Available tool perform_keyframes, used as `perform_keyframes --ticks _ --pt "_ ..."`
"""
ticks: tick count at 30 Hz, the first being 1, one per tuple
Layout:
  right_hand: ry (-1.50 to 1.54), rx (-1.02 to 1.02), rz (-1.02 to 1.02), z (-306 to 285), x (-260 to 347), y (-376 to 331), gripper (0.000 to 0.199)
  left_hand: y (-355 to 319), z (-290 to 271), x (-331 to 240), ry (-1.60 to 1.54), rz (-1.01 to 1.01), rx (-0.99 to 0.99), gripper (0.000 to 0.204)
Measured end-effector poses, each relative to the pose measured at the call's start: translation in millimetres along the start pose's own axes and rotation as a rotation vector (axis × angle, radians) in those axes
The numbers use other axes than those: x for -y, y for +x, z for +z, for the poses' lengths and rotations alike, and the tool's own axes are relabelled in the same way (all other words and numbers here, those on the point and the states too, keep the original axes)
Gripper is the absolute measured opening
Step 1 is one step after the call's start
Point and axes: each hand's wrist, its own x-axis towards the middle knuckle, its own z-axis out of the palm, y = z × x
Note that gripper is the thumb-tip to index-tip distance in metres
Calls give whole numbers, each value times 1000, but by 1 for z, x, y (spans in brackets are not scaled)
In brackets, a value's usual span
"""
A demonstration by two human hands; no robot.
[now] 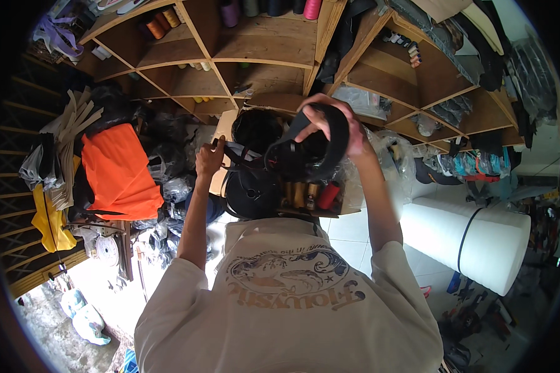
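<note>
Centrally, just above mid-frame: right hand (pixel 348 127) raised, fingers (pixel 320 118) curled tight around a wide black webbing strap roll (pixel 330 140), lifted over an open cardboard box (pixel 230 121). Left hand (pixel 208 156) lower and to the left, fingers pinched on the loose end of a black strap (pixel 239 152) running back toward the roll. Packed in the box: more black webbing coils (pixel 255 127), plus a row of yellow and red thread spools (pixel 308 194) along its lower edge. Behind, across the top of the frame: wooden shelf compartments (pixel 261 43) with coloured thread cones (pixel 163 22). At left: folded orange fabric (pixel 121 171) among dark bundles. At right, on the floor: thick white foam roll (pixel 466 239) bound with a black band.
</note>
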Motion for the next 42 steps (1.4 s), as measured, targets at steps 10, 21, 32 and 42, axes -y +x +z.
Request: perform_keyframes --ticks 10,21,32,42 --pt "-725 -54 -95 25 -9 59 47 -95 -55 -91 -395 764 274 62" --pt "134 -588 262 -4 -68 99 12 -102 25 -76 60 728 230 39" --pt "-126 -585 186 -53 -123 39 46 -93 33 -44 -216 743 251 17" --pt "-1399 -2 48 -14 -108 -31 67 -89 20 -60 -297 544 429 23"
